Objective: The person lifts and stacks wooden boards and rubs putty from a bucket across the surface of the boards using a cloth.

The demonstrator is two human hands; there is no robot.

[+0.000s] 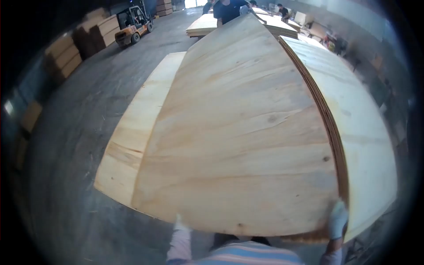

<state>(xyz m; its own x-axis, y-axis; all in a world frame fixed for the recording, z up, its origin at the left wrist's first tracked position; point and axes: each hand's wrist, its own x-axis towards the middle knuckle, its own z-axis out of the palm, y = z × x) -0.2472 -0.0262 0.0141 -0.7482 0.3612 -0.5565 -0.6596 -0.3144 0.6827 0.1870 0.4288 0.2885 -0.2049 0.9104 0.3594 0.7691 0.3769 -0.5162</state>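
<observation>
A large, pale wooden sheet [238, 132] with knots and wavy grain, like plywood or veneer, stretches away from me. My left hand [180, 222], in a whitish glove, grips its near edge left of centre, with the fingers partly hidden. At the near right corner my right hand [338, 218], also gloved, is closed on the sheet's edge. Beneath it on the left shows another pale sheet [126, 152]. Along the right side run the brown layered edges of a stack [324, 110]. A co-worker [229, 11] in dark clothes stands at the sheet's far end.
To the right lies another pale sheet stack [366, 119]. Farther back are more stacked sheets [201, 27] and another person [283, 12]. A forklift [134, 27] stands on the grey floor [84, 119] at the far left, near piled boards [64, 57].
</observation>
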